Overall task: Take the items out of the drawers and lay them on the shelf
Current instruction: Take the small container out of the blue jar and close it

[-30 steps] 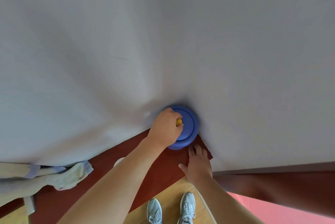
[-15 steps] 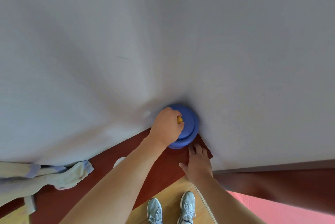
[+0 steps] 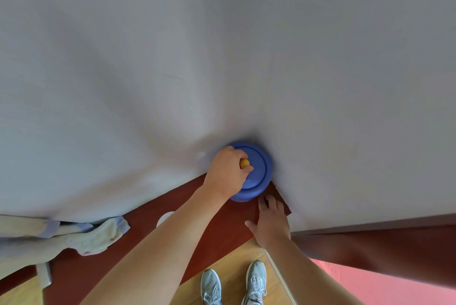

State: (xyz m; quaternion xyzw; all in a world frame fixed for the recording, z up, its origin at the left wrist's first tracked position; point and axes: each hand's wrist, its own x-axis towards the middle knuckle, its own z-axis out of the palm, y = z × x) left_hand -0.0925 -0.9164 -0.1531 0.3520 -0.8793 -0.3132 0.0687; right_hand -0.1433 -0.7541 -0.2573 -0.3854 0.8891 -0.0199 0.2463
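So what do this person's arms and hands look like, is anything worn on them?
The left forearm and right forearm are bare, with no sleeves in view. The left hand and right hand wear no gloves, and no ring, watch or bracelet shows. Below are pale grey lace-up trainers.

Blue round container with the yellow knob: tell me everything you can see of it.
The blue round container is squat, smooth and plastic-looking, its lid on, with a raised ring around a yellow knob at the centre. It stands upright at the back of the dark red-brown wooden shelf, close against the pale wall. The left hand covers its left side, fingers pinching the knob. The right hand lies flat on the shelf beside its base; whether it touches is unclear.
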